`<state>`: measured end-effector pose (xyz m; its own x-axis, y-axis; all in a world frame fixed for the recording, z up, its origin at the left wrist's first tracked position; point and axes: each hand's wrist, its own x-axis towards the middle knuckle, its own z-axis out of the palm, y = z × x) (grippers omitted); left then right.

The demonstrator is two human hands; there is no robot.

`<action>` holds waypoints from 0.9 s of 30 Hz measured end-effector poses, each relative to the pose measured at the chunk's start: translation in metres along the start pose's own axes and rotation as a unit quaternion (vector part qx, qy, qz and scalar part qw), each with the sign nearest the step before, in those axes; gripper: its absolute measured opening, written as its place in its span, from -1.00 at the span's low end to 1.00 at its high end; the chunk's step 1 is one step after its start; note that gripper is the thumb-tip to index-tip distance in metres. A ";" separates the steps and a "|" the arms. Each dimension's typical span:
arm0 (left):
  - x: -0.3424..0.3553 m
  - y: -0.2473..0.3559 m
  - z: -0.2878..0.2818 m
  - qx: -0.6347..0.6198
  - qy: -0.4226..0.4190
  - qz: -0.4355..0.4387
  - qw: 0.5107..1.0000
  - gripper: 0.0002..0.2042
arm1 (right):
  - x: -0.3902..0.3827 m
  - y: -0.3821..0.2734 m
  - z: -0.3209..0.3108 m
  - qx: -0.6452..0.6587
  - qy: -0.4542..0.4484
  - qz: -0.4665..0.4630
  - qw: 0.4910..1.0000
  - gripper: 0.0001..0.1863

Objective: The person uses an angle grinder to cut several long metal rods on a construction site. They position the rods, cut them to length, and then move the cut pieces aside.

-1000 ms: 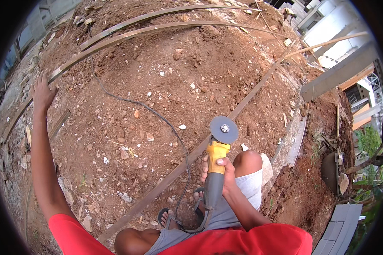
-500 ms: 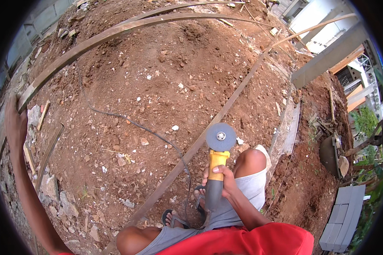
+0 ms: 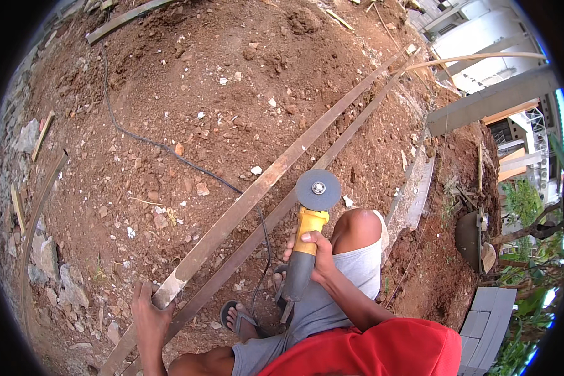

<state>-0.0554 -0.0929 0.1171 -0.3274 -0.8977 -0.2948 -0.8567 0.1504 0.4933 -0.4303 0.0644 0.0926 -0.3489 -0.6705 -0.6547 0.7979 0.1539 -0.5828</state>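
Reddish, stony soil [image 3: 219, 135] spreads around both grips. Fingers of the right hand [image 3: 319, 254] are clamped around an angle grinder [image 3: 299, 269], its disc [image 3: 313, 199] just beyond that grip. Left of it, the left hand [image 3: 150, 323] is closed on the near end of a long flat bar [image 3: 257, 193], which runs away diagonally rightward. Between the two grips lies a second bar [image 3: 243, 254]; a dark cord [image 3: 188, 165] curves beyond the left one.

Before you, the long bar [image 3: 282, 169] at your left hand [image 3: 150, 318] runs just left of a second bar [image 3: 232, 264], the cable [image 3: 169, 150] passes beneath the first and over the second, and the grinder [image 3: 299, 271] in your right hand [image 3: 320, 254] sits left of the stacked blocks [image 3: 489, 327].
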 end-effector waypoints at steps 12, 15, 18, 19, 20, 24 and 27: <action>-0.008 -0.020 0.004 -0.117 -0.067 -0.023 0.991 -0.52 | 0.006 0.005 0.004 -0.012 0.027 0.007 1.000 -0.59; -0.027 -0.042 -0.010 -0.105 -0.081 -0.091 0.987 -0.54 | 0.006 0.008 0.007 -0.016 0.042 -0.005 0.999 -0.60; -0.056 -0.081 -0.019 -0.069 -0.042 -0.132 0.988 -0.59 | 0.007 0.007 0.006 -0.018 0.054 0.006 0.998 -0.61; -0.067 -0.094 -0.022 -0.060 -0.018 -0.139 0.988 -0.61 | 0.008 0.007 0.007 -0.020 0.054 0.007 0.998 -0.61; -0.076 -0.101 -0.025 -0.081 0.001 -0.176 0.981 -0.62 | 0.009 0.007 0.008 -0.022 0.054 0.009 0.998 -0.61; -0.119 -0.169 -0.010 -0.029 0.135 -0.199 0.970 -0.61 | 0.013 0.011 0.015 -0.021 0.056 -0.009 0.998 -0.61; -0.141 -0.189 -0.016 0.044 0.162 -0.239 0.956 -0.58 | 0.015 0.013 0.019 -0.033 0.055 -0.004 0.998 -0.61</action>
<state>0.1586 -0.0016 0.0785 0.2396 -0.9515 -0.1932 -0.9126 -0.2886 0.2896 -0.4157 0.0430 0.0846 -0.4103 -0.5888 -0.6964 0.7618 0.1986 -0.6167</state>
